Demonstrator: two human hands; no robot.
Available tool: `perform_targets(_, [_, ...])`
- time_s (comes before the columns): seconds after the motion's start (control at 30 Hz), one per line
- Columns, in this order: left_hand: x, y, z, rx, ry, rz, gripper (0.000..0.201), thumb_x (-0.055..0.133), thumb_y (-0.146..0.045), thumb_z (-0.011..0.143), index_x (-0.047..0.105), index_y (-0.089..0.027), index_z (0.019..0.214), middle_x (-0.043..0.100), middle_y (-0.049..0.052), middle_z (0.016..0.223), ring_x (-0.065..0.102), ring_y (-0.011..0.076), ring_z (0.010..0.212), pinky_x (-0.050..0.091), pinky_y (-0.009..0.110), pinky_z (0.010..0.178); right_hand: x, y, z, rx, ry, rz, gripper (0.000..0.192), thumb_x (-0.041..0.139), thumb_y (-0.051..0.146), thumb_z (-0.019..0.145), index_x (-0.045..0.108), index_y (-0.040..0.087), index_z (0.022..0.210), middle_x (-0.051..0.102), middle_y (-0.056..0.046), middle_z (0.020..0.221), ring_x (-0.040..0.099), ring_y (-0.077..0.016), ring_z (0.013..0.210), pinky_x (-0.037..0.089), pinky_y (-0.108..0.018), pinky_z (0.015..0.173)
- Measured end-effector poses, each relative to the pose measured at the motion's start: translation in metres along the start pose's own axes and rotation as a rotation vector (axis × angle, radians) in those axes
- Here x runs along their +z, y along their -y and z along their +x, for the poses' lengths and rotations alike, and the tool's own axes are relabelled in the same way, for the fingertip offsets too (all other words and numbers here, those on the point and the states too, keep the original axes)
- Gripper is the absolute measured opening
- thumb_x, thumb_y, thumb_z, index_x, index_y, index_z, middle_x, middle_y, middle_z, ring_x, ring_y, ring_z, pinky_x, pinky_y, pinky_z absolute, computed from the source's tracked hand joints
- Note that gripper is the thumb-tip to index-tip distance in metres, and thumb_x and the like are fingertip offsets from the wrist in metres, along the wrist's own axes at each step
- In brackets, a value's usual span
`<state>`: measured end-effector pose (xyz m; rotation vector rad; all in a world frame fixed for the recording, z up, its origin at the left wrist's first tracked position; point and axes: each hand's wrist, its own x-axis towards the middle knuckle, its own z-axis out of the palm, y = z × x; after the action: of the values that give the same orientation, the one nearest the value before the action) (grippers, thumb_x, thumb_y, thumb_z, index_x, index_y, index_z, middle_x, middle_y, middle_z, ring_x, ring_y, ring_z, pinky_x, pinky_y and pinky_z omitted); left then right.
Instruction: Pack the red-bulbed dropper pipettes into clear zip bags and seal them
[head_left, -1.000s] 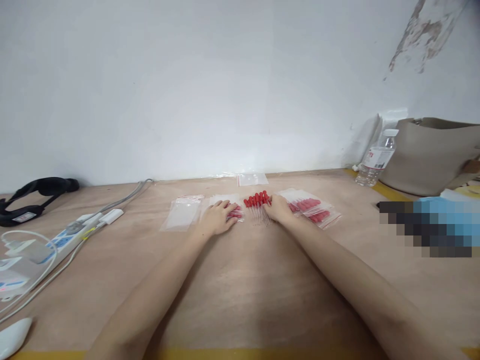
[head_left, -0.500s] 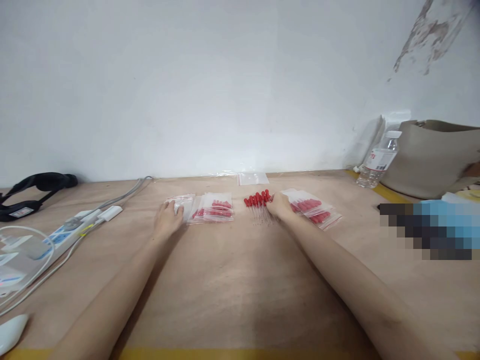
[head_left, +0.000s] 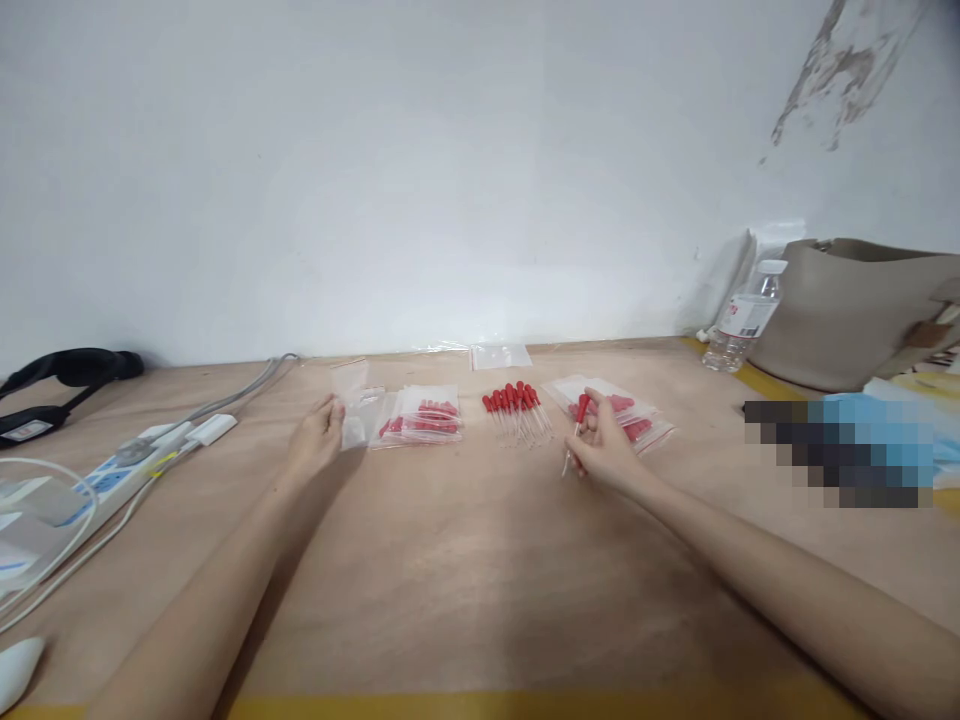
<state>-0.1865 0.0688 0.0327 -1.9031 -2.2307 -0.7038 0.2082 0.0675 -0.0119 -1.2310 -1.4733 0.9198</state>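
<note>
Red-topped droppers (head_left: 438,409) inside plastic bags (head_left: 424,396).
The left hand (head_left: 316,436) pinches a clear bag (head_left: 351,377); the right hand (head_left: 606,446) pinches one dropper (head_left: 582,407).

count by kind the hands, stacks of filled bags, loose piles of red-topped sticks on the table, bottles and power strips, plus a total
Hands: 2, the left hand and the right hand
Stacks of filled bags: 2, the left stack and the right stack
Loose pile of red-topped sticks: 1
Bottle: 1
Power strip: 1
Total: 7
</note>
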Motion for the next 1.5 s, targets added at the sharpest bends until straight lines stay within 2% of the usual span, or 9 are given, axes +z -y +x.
perform_targets(0.13, [-0.02,-0.066,-0.028,0.509,0.204,-0.206,0.046,0.022,-0.042,0.091,0.046,-0.019,0.123,0.039,0.002,0.134,0.034,0.0193,0.124,0.025,0.033,0.104,-0.011,-0.006,-0.014,0.013,-0.111,0.195,0.069,0.057,0.032,0.067,0.017,0.024,0.123,0.048,0.008,0.062,0.051,-0.0106,0.042,0.043,-0.021,0.035])
perform_targets(0.23, [-0.01,-0.113,-0.062,0.84,0.439,-0.234,0.039,0.022,-0.035,0.093,0.042,-0.026,0.126,0.036,-0.001,0.136,0.029,0.0157,0.126,0.022,0.034,0.105,-0.014,-0.008,-0.02,0.05,-0.159,0.293,0.063,0.059,0.038,0.066,0.022,0.023,0.115,0.05,0.008,0.06,0.051,-0.0099,0.042,0.045,-0.022,0.036])
perform_targets(0.33, [0.01,-0.136,-0.086,0.978,0.448,-0.188,0.041,0.036,-0.034,0.09,0.037,-0.024,0.13,0.033,0.004,0.138,0.025,0.0207,0.128,0.019,0.042,0.106,-0.015,-0.008,-0.025,0.086,-0.173,0.345,0.06,0.061,0.043,0.065,0.025,0.023,0.109,0.053,0.008,0.059,0.051,-0.0097,0.042,0.046,-0.022,0.037])
perform_targets(0.43, [0.02,-0.14,-0.095,0.926,0.386,-0.212,0.04,0.039,-0.03,0.089,0.038,-0.025,0.129,0.034,0.006,0.137,0.029,0.0231,0.126,0.024,0.045,0.103,-0.017,-0.009,-0.028,0.109,-0.175,0.391,0.058,0.063,0.043,0.063,0.025,0.024,0.104,0.054,0.008,0.06,0.052,-0.0101,0.042,0.047,-0.023,0.038])
perform_targets(0.73, [0.029,-0.141,-0.105,0.842,0.537,-0.301,0.041,0.04,-0.038,0.088,0.038,-0.03,0.128,0.034,0.004,0.137,0.028,0.0227,0.127,0.021,0.047,0.103,-0.011,-0.006,-0.031,0.129,-0.194,0.457,0.053,0.063,0.041,0.064,0.026,0.026,0.099,0.053,0.009,0.061,0.059,-0.0126,0.05,0.051,-0.027,0.047])
perform_targets(0.93, [0.03,-0.14,-0.104,0.806,0.523,-0.356,0.047,0.037,-0.031,0.09,0.024,-0.025,0.135,0.036,0.004,0.136,0.03,0.0193,0.126,0.022,0.042,0.105,-0.004,-0.001,-0.039,0.177,-0.006,0.533,0.041,0.06,0.043,0.069,0.029,0.025,0.09,0.055,0.006,0.07,0.062,-0.0127,0.059,0.052,-0.03,0.059])
perform_targets(1.17, [0.032,-0.14,-0.104,0.825,0.496,-0.394,0.053,0.043,-0.027,0.086,0.023,-0.023,0.135,0.036,0.005,0.136,0.032,0.0208,0.124,0.023,0.042,0.104,-0.018,0.001,-0.04,0.052,0.355,0.364,0.031,0.066,0.033,0.065,0.041,0.02,0.077,0.056,-0.001,0.096,0.051,-0.0046,0.051,0.043,-0.021,0.046])
perform_targets(1.3, [0.03,-0.142,-0.104,0.824,0.507,-0.4,0.054,0.043,-0.026,0.086,0.022,-0.024,0.135,0.036,0.005,0.135,0.032,0.0215,0.124,0.023,0.044,0.104,-0.014,0.004,-0.038,0.076,0.545,0.369,0.029,0.063,0.035,0.068,0.041,0.021,0.079,0.058,0.002,0.079,0.053,-0.0077,0.055,0.045,-0.024,0.052])
perform_targets(1.5, [0.029,-0.137,-0.101,0.771,0.476,-0.483,0.052,0.047,-0.03,0.085,0.028,-0.024,0.133,0.038,0.004,0.134,0.037,0.0188,0.122,0.032,0.036,0.101,-0.012,0.004,-0.032,0.098,0.521,0.268,0.028,0.067,0.035,0.063,0.048,0.018,0.074,0.061,0.002,0.07,0.055,-0.0094,0.06,0.044,-0.024,0.058])
